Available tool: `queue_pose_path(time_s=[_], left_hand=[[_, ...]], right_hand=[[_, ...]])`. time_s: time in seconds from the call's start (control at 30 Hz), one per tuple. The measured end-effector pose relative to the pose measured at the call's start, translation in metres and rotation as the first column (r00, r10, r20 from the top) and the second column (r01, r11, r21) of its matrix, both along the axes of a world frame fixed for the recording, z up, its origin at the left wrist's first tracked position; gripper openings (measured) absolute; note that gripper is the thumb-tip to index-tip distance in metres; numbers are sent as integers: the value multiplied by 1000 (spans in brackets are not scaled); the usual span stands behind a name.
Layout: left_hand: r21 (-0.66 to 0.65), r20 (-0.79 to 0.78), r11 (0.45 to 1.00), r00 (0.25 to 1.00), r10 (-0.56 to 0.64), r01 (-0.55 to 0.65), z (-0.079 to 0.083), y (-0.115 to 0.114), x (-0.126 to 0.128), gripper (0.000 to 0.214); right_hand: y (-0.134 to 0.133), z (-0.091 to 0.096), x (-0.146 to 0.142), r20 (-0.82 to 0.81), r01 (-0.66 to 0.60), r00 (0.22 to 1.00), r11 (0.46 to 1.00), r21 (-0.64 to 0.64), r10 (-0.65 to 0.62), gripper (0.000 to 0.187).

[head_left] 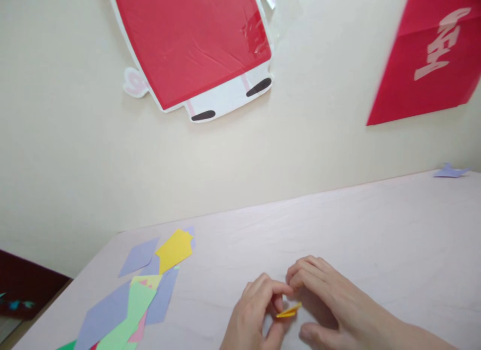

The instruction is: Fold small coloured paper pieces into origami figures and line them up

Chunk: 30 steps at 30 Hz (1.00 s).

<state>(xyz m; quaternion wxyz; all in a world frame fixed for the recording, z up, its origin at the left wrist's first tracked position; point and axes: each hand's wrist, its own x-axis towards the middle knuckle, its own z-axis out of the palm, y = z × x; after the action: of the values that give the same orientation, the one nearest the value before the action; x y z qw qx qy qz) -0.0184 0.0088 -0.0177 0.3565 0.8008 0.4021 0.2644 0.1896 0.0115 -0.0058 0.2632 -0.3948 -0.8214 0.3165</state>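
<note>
A small folded piece of yellow paper [287,312] shows edge-on between my hands, low in the head view. My left hand [255,310] is closed, its thumb and curled fingers pinching the left end of the paper. Part of that end is hidden by the fingers. My right hand [330,300] arches over the table just to the right. Its thumb and fingers are apart with nothing between them, and its fingertips come close to my left index finger; I cannot tell if they touch.
Loose colored papers lie at the table's left: a yellow piece [175,250], purple pieces [103,312] and a green strip [126,315]. A purple folded paper [451,171] sits at the far right by the wall [225,169]. Red decorations [199,39] hang there.
</note>
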Motion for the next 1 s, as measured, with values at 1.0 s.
queue_pose_path(time_s=[1.0], left_hand=[[470, -88, 879, 995, -40, 77, -7, -5, -1, 31]], right_hand=[[17, 9, 29, 46, -244, 970, 964, 110, 240, 42]])
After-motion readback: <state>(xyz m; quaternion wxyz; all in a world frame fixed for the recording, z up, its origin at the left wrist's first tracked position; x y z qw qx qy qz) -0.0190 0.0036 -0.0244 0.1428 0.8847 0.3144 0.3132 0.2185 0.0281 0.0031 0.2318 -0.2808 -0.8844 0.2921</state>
